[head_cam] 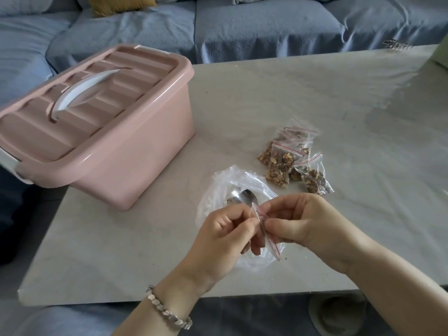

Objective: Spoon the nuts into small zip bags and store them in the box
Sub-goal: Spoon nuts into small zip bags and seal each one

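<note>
My left hand [225, 235] and my right hand [305, 220] pinch a small clear zip bag [268, 235] with a red strip between them, held just above the table. Under them lies a large clear plastic bag [218, 190] with a metal spoon [244, 197] resting on it. Several small zip bags filled with nuts [289, 158] lie in a heap just beyond my right hand. A pink storage box [135, 154] with its lid closed and a white handle stands at the left of the table.
The pale stone-look table [315, 98] reaches to a blue sofa [242, 25] behind. A yellow cushion [121, 3] sits on the sofa. A slipper [339, 314] lies on the floor under the table's near edge. A few nut crumbs dot the table near my hands.
</note>
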A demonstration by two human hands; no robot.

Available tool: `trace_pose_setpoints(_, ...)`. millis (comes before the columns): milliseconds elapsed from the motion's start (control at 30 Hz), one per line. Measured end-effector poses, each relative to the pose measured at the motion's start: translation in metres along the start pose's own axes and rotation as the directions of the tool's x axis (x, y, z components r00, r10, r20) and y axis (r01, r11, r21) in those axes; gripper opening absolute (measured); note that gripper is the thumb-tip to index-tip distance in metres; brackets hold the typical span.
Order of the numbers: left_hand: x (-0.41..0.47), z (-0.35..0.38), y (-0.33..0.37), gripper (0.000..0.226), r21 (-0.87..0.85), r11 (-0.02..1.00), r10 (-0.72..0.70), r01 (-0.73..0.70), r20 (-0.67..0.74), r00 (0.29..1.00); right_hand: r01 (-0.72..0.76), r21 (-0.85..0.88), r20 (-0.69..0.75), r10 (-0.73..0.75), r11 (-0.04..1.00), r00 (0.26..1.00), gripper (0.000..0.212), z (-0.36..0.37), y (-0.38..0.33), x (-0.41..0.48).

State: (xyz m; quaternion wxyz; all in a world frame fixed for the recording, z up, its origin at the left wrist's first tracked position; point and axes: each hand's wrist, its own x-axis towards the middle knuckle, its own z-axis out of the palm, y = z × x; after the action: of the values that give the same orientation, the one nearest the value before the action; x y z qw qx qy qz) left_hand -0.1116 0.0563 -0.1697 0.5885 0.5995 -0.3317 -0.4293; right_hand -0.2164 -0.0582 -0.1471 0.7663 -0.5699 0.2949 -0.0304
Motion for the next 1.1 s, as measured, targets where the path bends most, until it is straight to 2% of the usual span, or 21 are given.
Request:
trace_pose_setpoints(67, -0.001, -0.001, 0.001, 0.026, -0.02, 1.0, -0.015, 0.016, 0.014, 1.0, -0.016, 0.02, 0.007, 0.015, 1.0, 1.0, 0.016, -0.001, -0.001, 0.001)
trace_pose_setpoints(167, -0.001, -0.003, 0.006, 0.017, -0.106, 0.992, -0.07, 0.074, 0.043, 0.997, -0.087, 0.144, 0.109, 0.072, 0.986, 0.991, 0.007, -0.002, -0.005, 0.003)
trace_pose_setpoints(200, 0.0, -0.005, 0.007, 0.018, -0.101, 0.99, -0.098, 0.102, 0.043, 0.994, -0.093, 0.142, 0.097, 0.08, 0.985, 0.992, 0.007, -0.002, -0.006, 0.004)
trace_pose_setpoints(233, 0.001, -0.008, 0.007, 0.023, -0.051, 0.992, -0.117, 0.119, 0.027, 0.993, -0.071, 0.069, 0.034, 0.069, 0.995, 0.997, 0.011, -0.002, -0.005, 0.005)
trace_pose_setpoints(267, 0.001, -0.012, 0.007, 0.027, 0.046, 0.992, -0.118, 0.118, 0.006, 0.993, -0.027, -0.094, -0.071, 0.02, 0.995, 0.997, 0.018, -0.003, -0.003, 0.006)
trace_pose_setpoints(333, 0.001, -0.02, 0.009, 0.025, 0.383, 0.92, -0.072, 0.084, -0.046, 0.996, 0.055, -0.462, -0.233, -0.181, 0.885, 0.955, 0.025, -0.001, -0.002, 0.004)
trace_pose_setpoints(400, 0.0, -0.025, 0.012, 0.021, 0.69, 0.722, 0.0, 0.052, -0.075, 0.997, 0.097, -0.655, -0.235, -0.324, 0.749, 0.916, 0.026, 0.005, -0.002, 0.001)
trace_pose_setpoints(433, -0.001, -0.026, 0.014, 0.022, 0.766, 0.641, 0.051, 0.039, -0.093, 0.994, 0.111, -0.696, -0.222, -0.36, 0.71, 0.906, 0.026, 0.008, -0.002, -0.001)
trace_pose_setpoints(467, -0.003, -0.025, 0.016, 0.022, 0.793, 0.609, 0.114, 0.003, -0.091, 0.989, 0.125, -0.711, -0.216, -0.384, 0.692, 0.897, 0.025, 0.01, -0.002, -0.001)
trace_pose_setpoints(533, -0.005, -0.024, 0.021, 0.013, 0.74, 0.662, 0.216, -0.119, -0.036, 0.976, 0.167, -0.665, -0.209, -0.397, 0.728, 0.894, 0.021, 0.011, -0.005, -0.002)
trace_pose_setpoints(567, -0.005, -0.023, 0.021, 0.022, 0.713, 0.678, 0.239, -0.179, 0.017, 0.971, 0.187, -0.618, -0.201, -0.383, 0.763, 0.902, 0.021, 0.011, -0.007, -0.001)
trace_pose_setpoints(633, -0.005, -0.021, 0.014, 0.071, 0.675, 0.713, 0.185, -0.188, 0.077, 0.98, 0.216, -0.539, -0.168, -0.355, 0.814, 0.92, 0.019, 0.012, -0.012, -0.002)
trace_pose_setpoints(667, -0.004, -0.02, 0.009, 0.085, 0.678, 0.709, 0.177, -0.193, 0.094, 0.98, 0.228, -0.513, -0.15, -0.348, 0.828, 0.925, 0.018, 0.013, -0.013, -0.002)
trace_pose_setpoints(733, -0.002, -0.013, 0.001, 0.087, 0.705, 0.67, 0.236, -0.233, 0.095, 0.967, 0.258, -0.487, -0.115, -0.355, 0.834, 0.928, 0.019, 0.015, -0.015, -0.003)
trace_pose_setpoints(833, -0.004, -0.004, -0.005, 0.08, 0.685, 0.693, 0.299, -0.226, 0.013, 0.954, 0.278, -0.534, -0.083, -0.377, 0.798, 0.922, 0.029, 0.018, -0.015, -0.003)
trace_pose_setpoints(933, -0.001, 0.0, -0.011, 0.062, 0.747, 0.591, 0.432, -0.304, 0.025, 0.901, 0.302, -0.668, -0.053, -0.448, 0.681, 0.892, 0.042, 0.015, -0.01, -0.002)
trace_pose_setpoints(1033, 0.004, -0.001, -0.017, 0.044, 0.834, 0.466, 0.511, -0.295, 0.018, 0.86, 0.337, -0.842, 0.039, -0.575, 0.421, 0.817, 0.027, 0.011, -0.003, 0.001)
trace_pose_setpoints(1100, 0.003, -0.001, -0.02, 0.04, 0.863, 0.433, 0.533, -0.259, -0.013, 0.846, 0.333, -0.893, 0.089, -0.605, 0.304, 0.791, 0.026, 0.009, 0.002, 0.002)
